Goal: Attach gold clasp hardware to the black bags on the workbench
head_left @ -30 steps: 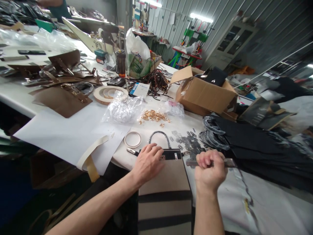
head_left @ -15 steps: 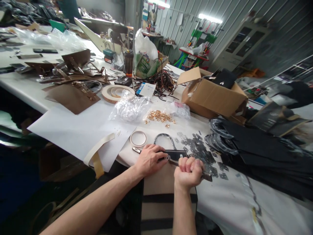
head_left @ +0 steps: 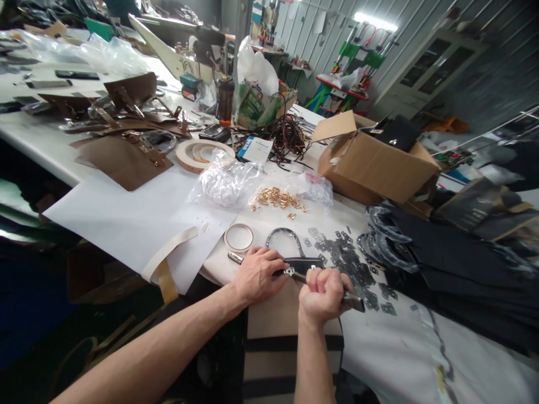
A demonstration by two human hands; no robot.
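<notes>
My right hand [head_left: 324,294] is wrapped round a dark metal tool [head_left: 352,301], whose thin end points left to a small metal plate [head_left: 289,271] on a black piece [head_left: 305,264]. Beside it my left hand [head_left: 260,274] lies over the left part of this piece, fingers pressed down; what is under them is hidden. A black handle loop [head_left: 284,231] stands out behind the piece. Left of my left hand lies a metal-tipped bar [head_left: 234,257]. A beige panel with dark bands [head_left: 272,365] hangs below the hands.
Gold fittings [head_left: 278,198] lie behind a tape roll [head_left: 238,237]. Dark metal plates [head_left: 349,258] are scattered to the right, near black bag pieces [head_left: 438,252]. A cardboard box [head_left: 374,168] stands behind them. White paper [head_left: 122,224] and brown bag parts [head_left: 122,160] are at the left.
The tool's shaft and the small plate show more clearly between my hands. My right hand has tilted slightly and shifted a little left. The view has shifted slightly.
</notes>
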